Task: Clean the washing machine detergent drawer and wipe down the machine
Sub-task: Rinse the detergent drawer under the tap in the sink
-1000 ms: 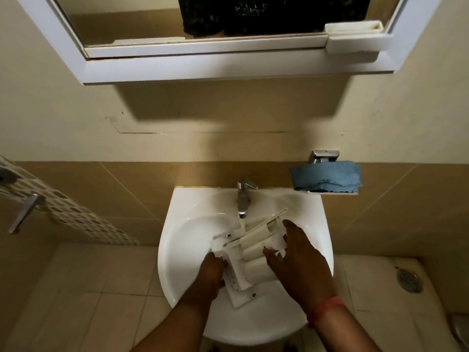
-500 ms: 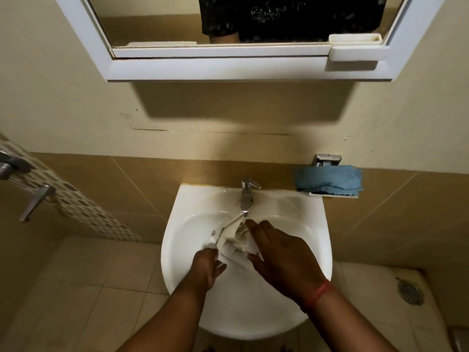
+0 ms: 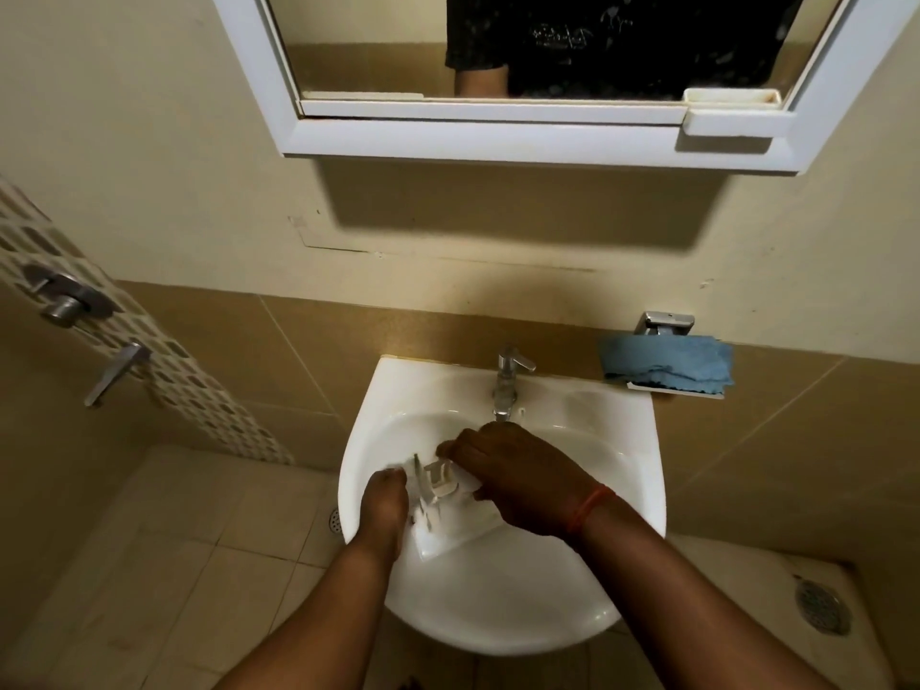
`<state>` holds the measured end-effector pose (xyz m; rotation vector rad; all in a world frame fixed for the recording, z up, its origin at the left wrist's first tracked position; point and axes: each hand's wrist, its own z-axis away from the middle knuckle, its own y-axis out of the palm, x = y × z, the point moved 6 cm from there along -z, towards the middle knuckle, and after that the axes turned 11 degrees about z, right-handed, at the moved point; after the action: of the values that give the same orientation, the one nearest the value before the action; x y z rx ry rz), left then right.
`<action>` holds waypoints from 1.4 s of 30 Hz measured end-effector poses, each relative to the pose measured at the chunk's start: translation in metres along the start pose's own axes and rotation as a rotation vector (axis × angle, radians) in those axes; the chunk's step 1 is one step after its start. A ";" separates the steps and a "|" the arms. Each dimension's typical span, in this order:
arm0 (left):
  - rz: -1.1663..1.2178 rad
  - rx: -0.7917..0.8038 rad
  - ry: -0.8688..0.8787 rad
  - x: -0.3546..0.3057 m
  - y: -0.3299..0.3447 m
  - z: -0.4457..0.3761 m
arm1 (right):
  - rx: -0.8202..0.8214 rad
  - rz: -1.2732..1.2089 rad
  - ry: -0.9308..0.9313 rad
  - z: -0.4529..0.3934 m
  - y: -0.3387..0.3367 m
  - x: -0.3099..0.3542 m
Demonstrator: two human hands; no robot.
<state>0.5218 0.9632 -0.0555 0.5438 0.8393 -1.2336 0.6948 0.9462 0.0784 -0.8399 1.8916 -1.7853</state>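
Note:
The white plastic detergent drawer (image 3: 443, 510) lies in the bowl of the white sink (image 3: 622, 490), just below the chrome tap (image 3: 507, 378). My left hand (image 3: 383, 500) grips the drawer's left side. My right hand (image 3: 517, 473) covers its upper right part, fingers curled over the compartments and pinching the plastic. Much of the drawer is hidden under my right hand. I cannot tell whether water runs from the tap.
A folded blue cloth (image 3: 667, 363) sits on a small wall shelf right of the sink. A white-framed mirror (image 3: 498, 127) hangs above. A shower valve and lever (image 3: 64, 301) are on the left wall. Floor drains (image 3: 821, 612) lie on the tiled floor.
The drawer has turned and shifted left in the bowl. My right hand slid from its right side up over its top, under the tap. The camera tilted upward.

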 end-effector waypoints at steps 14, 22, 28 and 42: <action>-0.043 0.249 -0.025 -0.011 0.006 0.035 | 0.074 0.228 -0.425 -0.061 -0.036 -0.005; 0.020 0.391 -0.116 0.001 0.035 0.056 | 0.173 0.273 -0.535 -0.056 -0.030 0.002; 0.082 0.336 0.021 -0.002 0.050 0.061 | 0.113 0.130 -0.392 -0.044 -0.004 -0.011; -0.165 0.267 0.341 -0.018 0.085 0.066 | -0.043 -0.533 0.592 0.017 0.022 -0.038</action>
<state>0.6190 0.9463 -0.0076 0.9343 1.0259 -1.4380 0.7310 0.9593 0.0510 -0.9731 2.2028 -2.5470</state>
